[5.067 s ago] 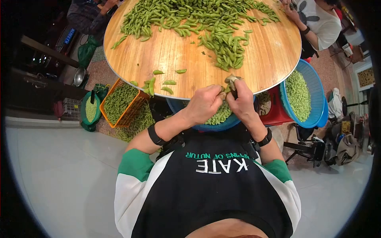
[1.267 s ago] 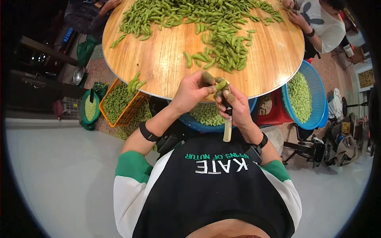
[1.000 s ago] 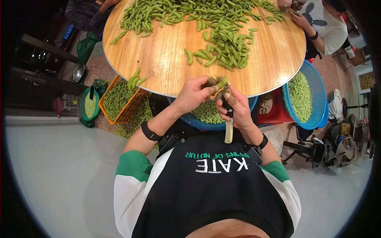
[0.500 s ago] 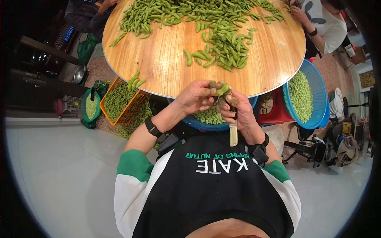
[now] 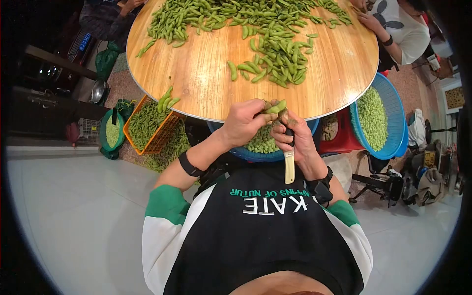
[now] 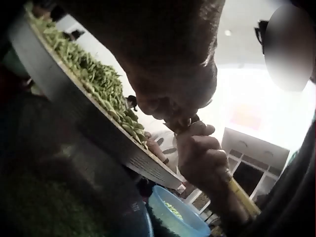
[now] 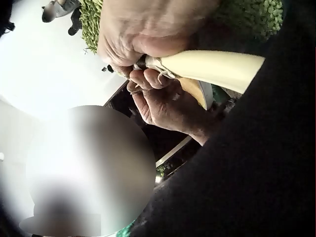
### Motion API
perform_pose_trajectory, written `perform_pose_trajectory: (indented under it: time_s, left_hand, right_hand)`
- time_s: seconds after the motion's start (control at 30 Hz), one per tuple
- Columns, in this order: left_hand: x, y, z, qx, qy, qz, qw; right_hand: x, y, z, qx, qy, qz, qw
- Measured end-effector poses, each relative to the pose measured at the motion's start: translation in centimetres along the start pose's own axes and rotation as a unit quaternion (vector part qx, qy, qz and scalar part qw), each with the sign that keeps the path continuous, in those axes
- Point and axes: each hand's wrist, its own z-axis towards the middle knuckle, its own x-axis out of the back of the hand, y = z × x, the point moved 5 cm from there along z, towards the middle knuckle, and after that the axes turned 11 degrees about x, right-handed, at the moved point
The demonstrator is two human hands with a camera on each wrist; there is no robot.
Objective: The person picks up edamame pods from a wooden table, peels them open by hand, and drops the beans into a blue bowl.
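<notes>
In the head view, my left hand [image 5: 242, 120] pinches a green soybean pod [image 5: 278, 106] at the table's near edge. My right hand [image 5: 301, 139] meets it at the pod's right end, its fingers curled round a tool's black grip [image 5: 289, 136]. The tool's flat cream end [image 5: 289, 169] points down toward my shirt; in the right wrist view this cream end [image 7: 212, 69] sticks out from under the palm. Fingertips of both hands look dark. Below them a blue basin [image 5: 260, 156] holds shelled beans [image 5: 261, 142]. The left wrist view shows both hands meeting, the pod mostly hidden.
A large pod pile [image 5: 275, 44] covers the far part of the round wooden table [image 5: 196, 83]. At left stands an orange crate [image 5: 156, 135] of pods; at right, a blue basket [image 5: 393, 108] of beans beside a red stool [image 5: 339, 135]. Two people sit across the table.
Over the last half second my left hand has turned so its back faces up, still pinching the pod. Loose pods at the near edge five seconds ago are gone from there.
</notes>
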Motion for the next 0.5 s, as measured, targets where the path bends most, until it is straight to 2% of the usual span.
perform_pose_trajectory:
  time_s: [0.07, 0.1, 0.17, 0.2, 0.23, 0.27, 0.33, 0.4, 0.43, 0.47, 0.5]
  left_hand:
    - [-0.7, -1.7, -0.3, 0.085, 0.009, -0.134, 0.987]
    - [-0.5, -1.5, -0.2, 0.084, 0.009, -0.134, 0.987]
    - [-0.1, -0.1, -0.1, 0.011, 0.030, -0.017, 0.999]
    - [0.0, 0.4, -0.1, 0.012, 0.031, -0.018, 0.999]
    - [0.0, -0.3, 0.1, 0.145, -0.003, -0.148, 0.978]
    - [-0.5, -1.1, -0.1, 0.271, -0.038, -0.273, 0.922]
    - [-0.7, -0.7, -0.2, 0.292, -0.039, -0.273, 0.916]
    - [-1.2, -1.0, -0.6, 0.320, -0.037, -0.277, 0.905]
    - [-1.2, -1.0, -0.6, 0.280, -0.025, -0.245, 0.928]
    - [-1.2, -0.9, -0.6, 0.237, -0.012, -0.212, 0.948]
    - [-1.2, -1.1, -0.6, 0.234, -0.011, -0.212, 0.949]
  right_hand:
    - [-0.4, -0.2, -0.1, 0.003, -0.002, -0.007, 1.000]
    - [-0.6, -0.3, 0.0, 0.005, -0.005, -0.015, 1.000]
    - [-0.6, -0.2, -0.1, 0.016, -0.005, -0.012, 1.000]
    - [-0.7, -0.2, -0.2, 0.027, -0.006, -0.008, 1.000]
    - [-0.8, -0.3, -0.2, 0.027, -0.007, -0.009, 1.000]
    - [-1.1, -0.7, -0.1, 0.041, -0.008, -0.053, 0.998]
    - [-1.4, -1.0, 0.2, 0.059, -0.014, -0.098, 0.993]
    - [-0.9, -1.2, 0.2, 0.108, 0.015, -0.270, 0.957]
    - [0.0, -1.5, 0.3, 0.122, 0.020, -0.365, 0.923]
    - [0.0, -1.3, 0.3, 0.121, 0.021, -0.364, 0.923]
    - [-0.8, -2.0, 0.4, 0.206, 0.031, -0.485, 0.849]
